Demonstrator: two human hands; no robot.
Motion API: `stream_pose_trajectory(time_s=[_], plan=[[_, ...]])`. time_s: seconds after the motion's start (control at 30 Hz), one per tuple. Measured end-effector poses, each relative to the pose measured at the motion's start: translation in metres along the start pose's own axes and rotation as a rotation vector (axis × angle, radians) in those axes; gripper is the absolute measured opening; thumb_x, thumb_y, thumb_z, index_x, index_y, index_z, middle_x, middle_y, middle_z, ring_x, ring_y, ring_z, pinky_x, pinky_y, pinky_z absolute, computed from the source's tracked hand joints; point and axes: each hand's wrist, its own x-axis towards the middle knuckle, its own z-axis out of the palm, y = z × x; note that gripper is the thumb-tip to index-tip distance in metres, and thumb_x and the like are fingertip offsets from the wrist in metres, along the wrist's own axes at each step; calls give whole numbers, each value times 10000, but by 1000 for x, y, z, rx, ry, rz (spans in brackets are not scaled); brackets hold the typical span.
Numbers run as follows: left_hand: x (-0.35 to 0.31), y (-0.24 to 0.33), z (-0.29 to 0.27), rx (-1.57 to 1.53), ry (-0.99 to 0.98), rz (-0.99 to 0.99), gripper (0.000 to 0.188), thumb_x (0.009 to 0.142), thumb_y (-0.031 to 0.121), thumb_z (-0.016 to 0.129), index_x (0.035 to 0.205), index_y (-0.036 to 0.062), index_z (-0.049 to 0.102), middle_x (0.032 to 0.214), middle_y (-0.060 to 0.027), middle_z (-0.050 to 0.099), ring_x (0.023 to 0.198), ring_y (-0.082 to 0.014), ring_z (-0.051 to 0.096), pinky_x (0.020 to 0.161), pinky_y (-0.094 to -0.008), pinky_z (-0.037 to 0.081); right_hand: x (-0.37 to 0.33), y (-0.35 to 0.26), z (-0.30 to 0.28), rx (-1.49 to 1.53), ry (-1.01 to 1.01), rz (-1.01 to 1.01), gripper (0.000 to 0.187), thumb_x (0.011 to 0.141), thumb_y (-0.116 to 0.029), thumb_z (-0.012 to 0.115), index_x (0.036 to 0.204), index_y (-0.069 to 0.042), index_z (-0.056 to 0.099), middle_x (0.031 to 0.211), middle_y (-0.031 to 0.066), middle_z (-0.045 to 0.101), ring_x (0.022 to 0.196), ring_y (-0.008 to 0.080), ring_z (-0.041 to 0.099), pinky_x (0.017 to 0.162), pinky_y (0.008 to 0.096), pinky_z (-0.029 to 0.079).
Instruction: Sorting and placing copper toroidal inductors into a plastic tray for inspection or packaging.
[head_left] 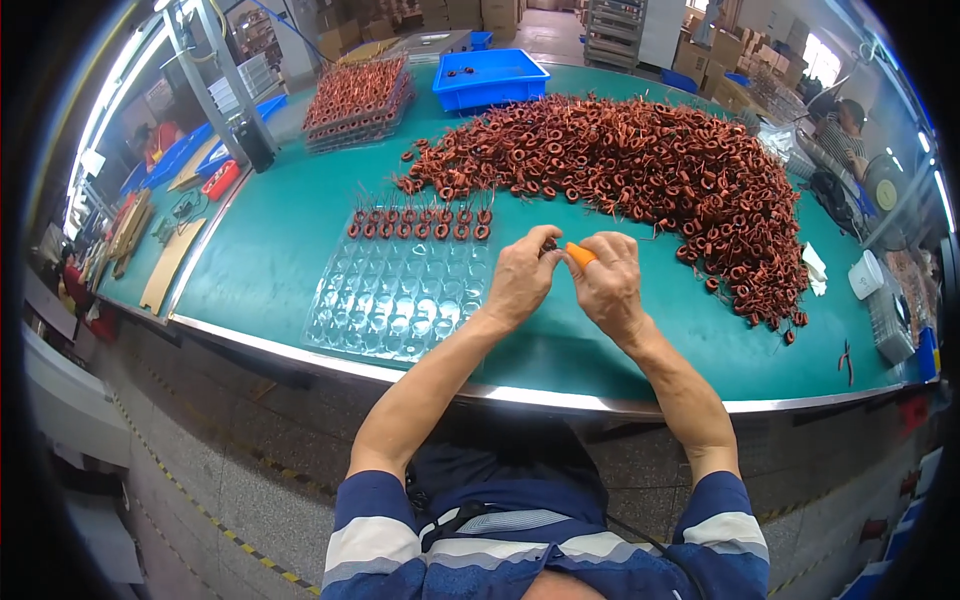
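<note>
My left hand (520, 278) pinches a small dark ring coil (549, 245), mostly hidden by the fingers. My right hand (612, 285) grips a tool by its orange handle (581, 255), its tip pointing at the coil; the tip is too small to make out. Left of my hands lies a clear plastic tray (385, 310) with round pockets. Its far rows hold reddish-brown ring coils (420, 222) with wire leads standing up; the nearer pockets hold none. Beyond my hands spreads a large heap of loose ring coils (650, 170), curving round to the right.
Stacked trays of coils (358, 100) and a blue bin (490, 85) with a few coils stand at the back of the green table (270, 250). Pliers (847, 362) lie near the right edge, a white cloth (815, 268) beside the heap. A co-worker (848, 135) sits far right.
</note>
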Motion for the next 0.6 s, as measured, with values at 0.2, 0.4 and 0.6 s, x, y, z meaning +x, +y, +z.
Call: stream_pose_trajectory(time_s=[0.2, 0.4, 0.6], plan=[[2, 21, -12, -611, -152, -399, 164, 929, 106, 585, 1061, 14, 556, 699, 1, 540, 566, -62, 535, 474, -224, 417, -3, 17, -2, 529, -104, 592, 207, 877, -244, 680, 892, -45, 734, 835, 49, 617, 852, 170, 578, 752, 291, 455], [4, 27, -13, -596, -200, -480, 118, 947, 130, 545, 992, 22, 538, 676, -3, 521, 549, -78, 523, 461, -231, 401, -9, 22, 5, 1031, -107, 924, 182, 887, -203, 670, 943, -36, 715, 917, 18, 631, 887, 123, 560, 780, 284, 452], [-1, 12, -13, -601, -173, -549, 120, 954, 110, 531, 1046, 35, 522, 724, -24, 522, 577, -95, 532, 489, -232, 427, -15, 24, 10, 1029, -198, 1031, 321, 917, -307, 634, 1072, -28, 660, 955, 29, 628, 902, 107, 564, 790, 267, 456]])
